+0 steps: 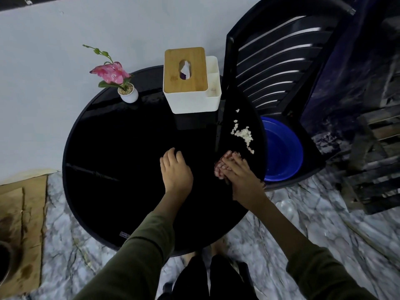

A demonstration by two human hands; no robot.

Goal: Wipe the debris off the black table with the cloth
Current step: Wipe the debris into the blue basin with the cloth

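Head view shows your right hand (pixel 240 176) pressed flat on a small red-and-white patterned cloth (pixel 220 167), fingers together and stretched forward over it, pinning it to the round black table (pixel 108 169) near the table's right edge. Most of the cloth is hidden under your palm; only its far and left edges show. Just beyond your fingertips lies the debris (pixel 243 134), a loose trail of white crumbs running from near the cloth up toward the tissue box, with a couple of stray bits farther back. The crumbs and the cloth are close but not touching.

Your left hand (pixel 175 169) rests palm down on the bare glossy tabletop near its middle, fingers loosely spread and holding nothing. Both your arms wear olive-green sleeves (pixel 138 256).

At the back of the table stands a white tissue box with a wooden lid (pixel 186 70), and to its left a small white pot with a pink flower (pixel 127 94). Beside the table's right edge a blue basin (pixel 283 152) sits on the seat of a black plastic chair (pixel 281 57).
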